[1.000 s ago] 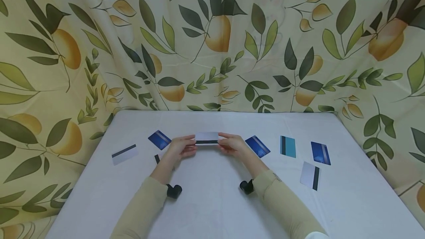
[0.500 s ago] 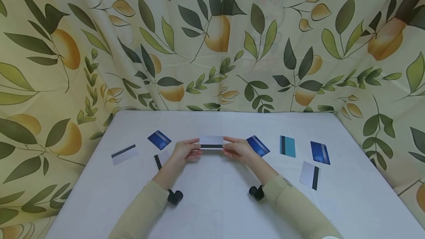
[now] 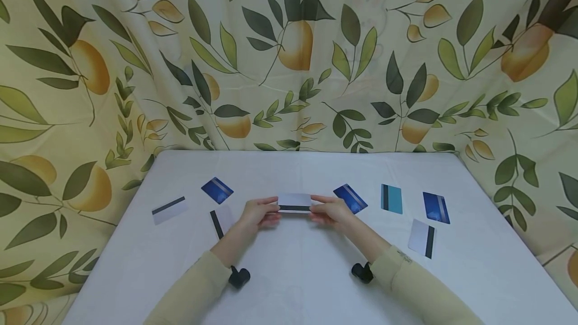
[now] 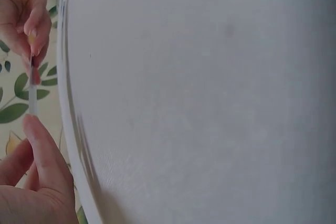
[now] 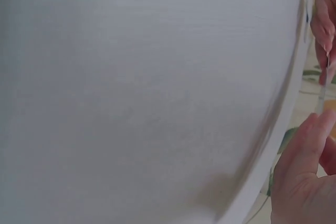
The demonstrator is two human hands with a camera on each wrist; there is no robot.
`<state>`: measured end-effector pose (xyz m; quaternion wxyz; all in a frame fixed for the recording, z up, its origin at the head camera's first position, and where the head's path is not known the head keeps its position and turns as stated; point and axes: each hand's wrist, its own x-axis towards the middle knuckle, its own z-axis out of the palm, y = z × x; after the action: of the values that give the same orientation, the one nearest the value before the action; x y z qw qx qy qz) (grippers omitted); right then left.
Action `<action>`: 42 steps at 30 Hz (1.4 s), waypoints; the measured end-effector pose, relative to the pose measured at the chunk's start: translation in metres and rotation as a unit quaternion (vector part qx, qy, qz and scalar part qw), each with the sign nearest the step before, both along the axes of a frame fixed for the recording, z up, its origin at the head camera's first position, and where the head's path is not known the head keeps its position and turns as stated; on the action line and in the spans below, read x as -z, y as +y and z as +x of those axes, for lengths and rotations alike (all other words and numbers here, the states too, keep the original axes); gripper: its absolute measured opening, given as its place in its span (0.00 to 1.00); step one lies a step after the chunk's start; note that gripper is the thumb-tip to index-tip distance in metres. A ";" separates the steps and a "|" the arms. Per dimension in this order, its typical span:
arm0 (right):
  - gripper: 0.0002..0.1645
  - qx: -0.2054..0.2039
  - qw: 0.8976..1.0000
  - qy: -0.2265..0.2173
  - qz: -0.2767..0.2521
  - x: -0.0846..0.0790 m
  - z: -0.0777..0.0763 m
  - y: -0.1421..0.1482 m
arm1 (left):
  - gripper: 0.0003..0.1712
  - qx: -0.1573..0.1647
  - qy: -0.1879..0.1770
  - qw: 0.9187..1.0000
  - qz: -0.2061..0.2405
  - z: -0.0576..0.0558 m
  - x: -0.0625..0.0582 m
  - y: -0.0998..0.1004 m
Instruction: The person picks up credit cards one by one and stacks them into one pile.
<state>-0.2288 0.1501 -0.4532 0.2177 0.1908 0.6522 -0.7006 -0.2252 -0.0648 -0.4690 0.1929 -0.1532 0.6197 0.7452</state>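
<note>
A white card with a black stripe [image 3: 294, 199] is held level between both hands above the table. My left hand [image 3: 256, 213] pinches its left end between thumb and fingers, while my right hand [image 3: 335, 212] pinches the right end. From the left wrist view the card [image 4: 33, 99] appears almost edge-on, as a thin strip running between the fingertips. The right wrist view likewise gives only the thin edge of the card [image 5: 322, 97]. Beside the left hand lies another white striped card [image 3: 225, 215], partly covered by that arm. A blue card [image 3: 349, 197] lies just behind the right hand.
On the white table [image 3: 293, 285], a blue card [image 3: 217, 190] and a white striped card [image 3: 170, 211] lie to the left. A teal card [image 3: 394, 199], a blue card [image 3: 436, 208] and a white striped card [image 3: 420, 238] lie to the right. A patterned curtain [image 3: 271, 89] hangs behind.
Both hands have shifted right and nearer to me, carrying the held card with them. More of the white card beside the left arm shows now. The cards on the table have not moved.
</note>
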 end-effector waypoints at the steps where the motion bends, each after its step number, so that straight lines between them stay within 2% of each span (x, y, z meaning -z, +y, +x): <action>1: 0.28 -0.001 1.000 0.002 0.002 0.001 0.001 0.001 | 0.23 0.001 -0.001 1.000 -0.002 0.001 0.000 0.001; 13: 0.28 -0.013 1.000 0.009 0.019 0.005 0.017 0.009 | 0.24 0.033 -0.009 0.999 -0.031 0.012 0.008 0.010; 21: 0.30 -0.025 1.000 0.011 0.013 0.008 0.024 0.015 | 0.24 0.047 -0.016 0.997 -0.054 0.018 0.006 0.015; 42: 0.28 -0.035 0.998 0.022 0.040 0.011 0.027 0.017 | 0.26 0.066 -0.009 0.995 -0.069 0.020 0.010 0.016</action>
<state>-0.2019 0.1668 -0.4641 0.2196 0.1611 0.6906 -0.6700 -0.2055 -0.0489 -0.4791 0.2362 -0.1311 0.6768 0.6847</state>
